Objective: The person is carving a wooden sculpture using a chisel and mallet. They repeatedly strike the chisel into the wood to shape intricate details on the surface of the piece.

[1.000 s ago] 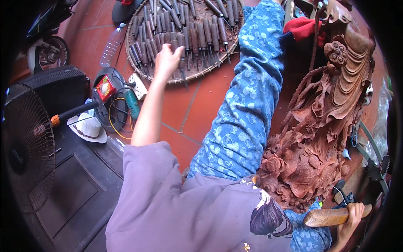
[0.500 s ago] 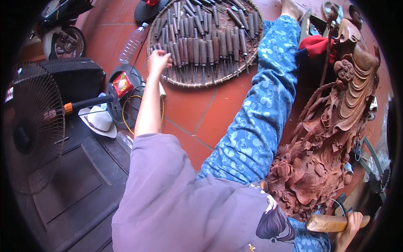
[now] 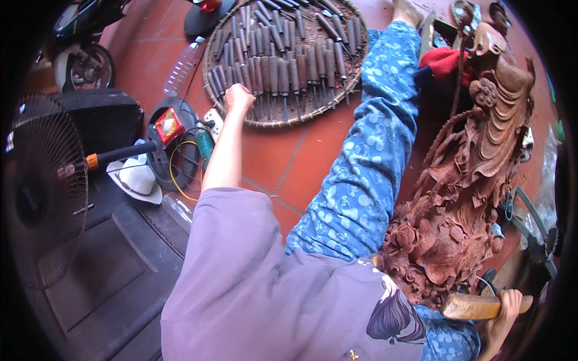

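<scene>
My left hand (image 3: 238, 98) reaches out to the near rim of a round woven tray (image 3: 265, 122) on the tiled floor, fingers curled over one of several wooden-handled chisels (image 3: 283, 69) laid in rows; whether it grips one I cannot tell. At the lower right my right hand (image 3: 504, 313) holds a wooden mallet (image 3: 475, 307) beside a large reddish-brown wood carving (image 3: 463, 180). My leg in blue patterned trousers (image 3: 373, 162) stretches between the tray and the carving.
A standing fan (image 3: 42, 186) and dark platform sit at left. A white hat (image 3: 135, 180), cable reel (image 3: 171, 129), plastic bottle (image 3: 183, 66) and a motorbike wheel (image 3: 78, 60) lie near the tray. A red cloth (image 3: 442, 60) rests by the carving's top.
My left hand has drawn back from over the chisels to the tray's near rim and its fingers have curled shut. My right hand keeps hold of the mallet.
</scene>
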`<control>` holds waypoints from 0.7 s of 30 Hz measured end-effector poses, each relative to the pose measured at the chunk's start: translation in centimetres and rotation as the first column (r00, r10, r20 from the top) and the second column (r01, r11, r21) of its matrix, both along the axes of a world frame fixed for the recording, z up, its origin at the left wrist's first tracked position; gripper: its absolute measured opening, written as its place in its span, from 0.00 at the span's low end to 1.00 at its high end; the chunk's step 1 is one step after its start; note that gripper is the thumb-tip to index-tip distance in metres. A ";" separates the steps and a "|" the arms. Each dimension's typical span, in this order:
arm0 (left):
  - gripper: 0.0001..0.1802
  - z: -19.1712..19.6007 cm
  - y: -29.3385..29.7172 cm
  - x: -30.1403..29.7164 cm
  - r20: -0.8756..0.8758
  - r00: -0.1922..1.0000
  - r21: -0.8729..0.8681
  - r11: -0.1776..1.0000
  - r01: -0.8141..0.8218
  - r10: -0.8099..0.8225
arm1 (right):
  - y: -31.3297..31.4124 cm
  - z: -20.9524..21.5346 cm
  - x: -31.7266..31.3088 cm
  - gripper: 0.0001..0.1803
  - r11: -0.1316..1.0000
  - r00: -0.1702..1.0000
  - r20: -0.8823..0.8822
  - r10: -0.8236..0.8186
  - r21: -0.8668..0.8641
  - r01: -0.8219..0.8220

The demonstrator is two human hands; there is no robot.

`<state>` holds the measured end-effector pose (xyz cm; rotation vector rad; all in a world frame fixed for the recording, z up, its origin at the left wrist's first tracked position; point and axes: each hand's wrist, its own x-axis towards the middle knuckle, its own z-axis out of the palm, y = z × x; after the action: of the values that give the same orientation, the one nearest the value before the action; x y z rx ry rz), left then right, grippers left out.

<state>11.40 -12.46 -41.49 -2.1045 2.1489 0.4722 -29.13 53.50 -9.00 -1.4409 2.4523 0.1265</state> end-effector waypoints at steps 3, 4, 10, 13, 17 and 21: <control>0.16 -2.0 0.0 0.3 0.070 0.995 -0.043 0.996 0.081 -0.078 | -0.6 0.0 0.4 0.13 0.986 0.988 -0.036 0.152 -0.069 -0.154; 0.21 -2.4 -0.4 1.1 0.037 0.996 -0.009 0.997 0.076 -0.076 | -0.9 0.3 0.3 0.14 0.994 0.994 0.029 0.110 -0.024 -0.109; 0.19 -0.7 -4.2 2.3 -0.397 0.914 0.383 0.920 0.085 0.081 | -1.9 0.9 0.7 0.12 0.997 1.000 -0.015 0.019 0.077 -0.018; 0.15 4.5 -1.5 -0.1 -0.806 0.534 0.377 0.917 0.130 0.256 | -2.6 0.8 0.8 0.12 0.995 1.000 -0.020 0.014 0.095 -0.012; 0.16 15.3 6.8 -6.1 -0.949 0.000 0.289 0.874 0.391 0.314 | -3.3 0.6 0.8 0.12 0.996 0.999 0.013 0.034 0.080 -0.035; 0.17 22.9 16.6 -12.8 -0.961 -0.027 0.150 0.603 0.783 0.274 | -3.2 0.5 0.9 0.12 0.995 1.000 0.008 0.020 0.094 -0.021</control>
<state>-1.42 4.12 -18.57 -0.4218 1.8590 2.8699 -28.26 50.27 -8.45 -1.4249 2.3929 0.2377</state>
